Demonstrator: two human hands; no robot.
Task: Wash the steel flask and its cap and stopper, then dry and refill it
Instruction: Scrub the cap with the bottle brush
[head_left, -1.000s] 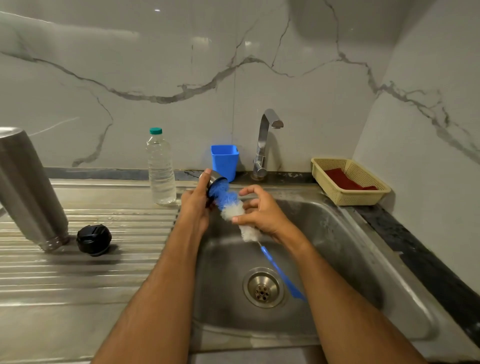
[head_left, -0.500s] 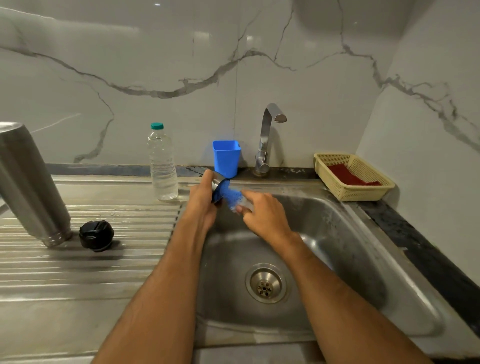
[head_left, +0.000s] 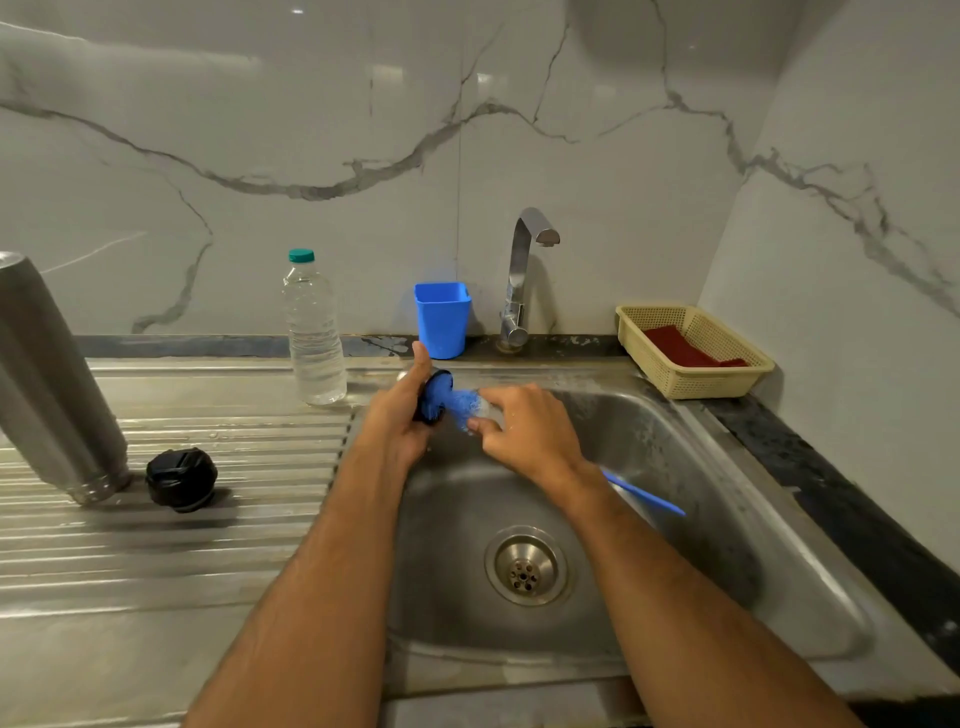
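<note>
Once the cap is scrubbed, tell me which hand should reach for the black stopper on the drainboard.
Left. The stopper lies on the drainboard to the left of the left hand, which holds only the cap. The right hand grips the brush over the sink.

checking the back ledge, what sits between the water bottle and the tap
In the head view, only a blue plastic cup stands between the water bottle and the tap.

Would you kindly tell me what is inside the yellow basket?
A dark red cloth lies inside the yellow basket; anything beneath it is covered from view.
</note>
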